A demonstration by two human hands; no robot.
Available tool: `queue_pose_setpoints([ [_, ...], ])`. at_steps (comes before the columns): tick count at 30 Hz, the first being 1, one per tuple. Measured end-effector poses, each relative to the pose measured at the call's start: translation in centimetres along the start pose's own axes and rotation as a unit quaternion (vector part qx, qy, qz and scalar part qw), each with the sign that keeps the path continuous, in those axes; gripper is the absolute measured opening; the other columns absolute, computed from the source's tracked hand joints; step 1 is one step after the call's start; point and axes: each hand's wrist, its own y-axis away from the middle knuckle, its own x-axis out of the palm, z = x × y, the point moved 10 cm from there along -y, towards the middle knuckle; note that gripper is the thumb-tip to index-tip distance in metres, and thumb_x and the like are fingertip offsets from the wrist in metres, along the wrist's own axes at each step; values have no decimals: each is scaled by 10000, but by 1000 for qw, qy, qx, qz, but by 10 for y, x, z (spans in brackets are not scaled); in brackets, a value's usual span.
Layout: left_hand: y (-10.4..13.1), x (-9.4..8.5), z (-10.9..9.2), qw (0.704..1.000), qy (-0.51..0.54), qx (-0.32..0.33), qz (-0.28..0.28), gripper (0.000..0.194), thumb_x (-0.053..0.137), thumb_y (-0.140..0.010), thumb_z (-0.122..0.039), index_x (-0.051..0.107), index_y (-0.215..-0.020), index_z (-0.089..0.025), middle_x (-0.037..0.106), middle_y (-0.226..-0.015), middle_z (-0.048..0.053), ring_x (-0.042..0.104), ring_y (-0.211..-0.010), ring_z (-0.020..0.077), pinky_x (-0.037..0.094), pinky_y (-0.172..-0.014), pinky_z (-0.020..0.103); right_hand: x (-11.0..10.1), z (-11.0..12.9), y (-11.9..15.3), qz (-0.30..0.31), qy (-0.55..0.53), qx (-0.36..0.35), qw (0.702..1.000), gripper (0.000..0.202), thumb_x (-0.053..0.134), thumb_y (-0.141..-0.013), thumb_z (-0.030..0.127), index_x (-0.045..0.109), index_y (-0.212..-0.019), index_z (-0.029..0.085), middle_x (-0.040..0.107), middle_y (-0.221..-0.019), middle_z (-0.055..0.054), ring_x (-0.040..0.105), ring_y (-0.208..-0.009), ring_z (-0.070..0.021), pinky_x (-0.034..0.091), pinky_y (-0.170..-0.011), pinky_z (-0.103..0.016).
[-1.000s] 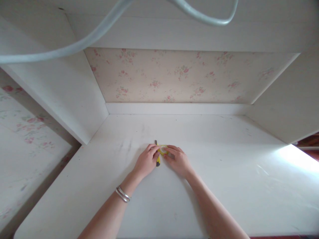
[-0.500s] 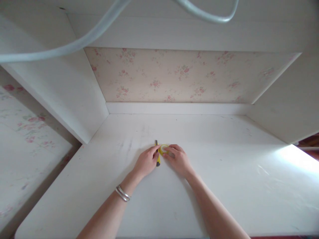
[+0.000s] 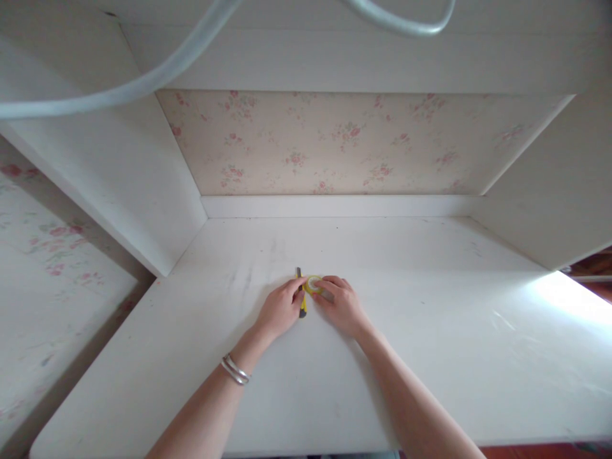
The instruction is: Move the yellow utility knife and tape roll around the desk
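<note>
A white tabletop [image 3: 306, 395] bears a cutter [image 3: 303, 309] — and a yellow roll [image 3: 313, 284].

Hands [image 3: 313, 303] at yellow-black cutter [image 3: 303, 305]

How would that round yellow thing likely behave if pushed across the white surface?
The round yellow thing would probably slide rather than roll, since it looks to lie flat on the white surface. Stood on its circular edge, it might well roll. It's likely light, being small beside the right hand.

Yellow roll [image 3: 313, 284]: face less covered by fingers. Reddish strip [image 3: 526, 451]: wider, below the white desk's [image 3: 421, 357] near edge. Pale cable [image 3: 109, 97]: higher in view above the white desk.
</note>
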Motion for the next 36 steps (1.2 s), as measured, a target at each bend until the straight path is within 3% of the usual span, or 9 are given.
queue_pose_setpoints([
  [8,0,2,1,1000,6,-1,2,319,426,-876,-208,547,-1170,-238,625,-1156,17,620,-942,144,468,-854,246,-3,4,-1,18,-1,19,1000,442,602,-769,328,520,-1200,269,619,-1120,-25,539,-995,-210,406,-867,-324],
  [14,-1,2,1,1000,3,-2,7,296,419,-882,-213,555,-1144,-233,632,-1138,17,617,-938,146,467,-836,244,-3,6,0,23,2,14,1000,406,597,-761,313,544,-1160,258,636,-1088,-15,549,-969,-200,398,-864,-311],
  [20,0,6,-2,1000,-8,12,17,306,410,-885,-214,552,-1154,-246,641,-1119,14,616,-931,149,465,-824,251,-1,4,2,15,11,33,999,513,632,-726,369,518,-1207,236,637,-1089,-39,536,-995,-222,398,-869,-328],
  [25,0,1,-3,1000,-5,27,-9,306,415,-877,-199,546,-1152,-231,612,-1137,31,603,-927,148,468,-830,260,-5,-1,6,-7,1,66,998,493,641,-718,397,544,-1172,234,647,-1031,-47,551,-964,-212,424,-833,-316],
  [30,0,-2,-2,999,-4,40,-34,274,417,-877,-212,551,-1117,-220,573,-1118,44,596,-897,143,484,-798,264,-40,-34,18,-69,18,128,989,515,650,-695,454,569,-1150,227,629,-1015,-68,562,-956,-208,430,-841,-321],
  [36,1,1,1,998,-22,37,-39,259,424,-875,-226,549,-1101,-220,562,-1089,49,594,-869,149,480,-784,273,-125,-127,55,-124,151,269,943,557,582,-701,562,593,-1142,222,631,-895,-81,566,-922,-235,426,-812,-344],
])
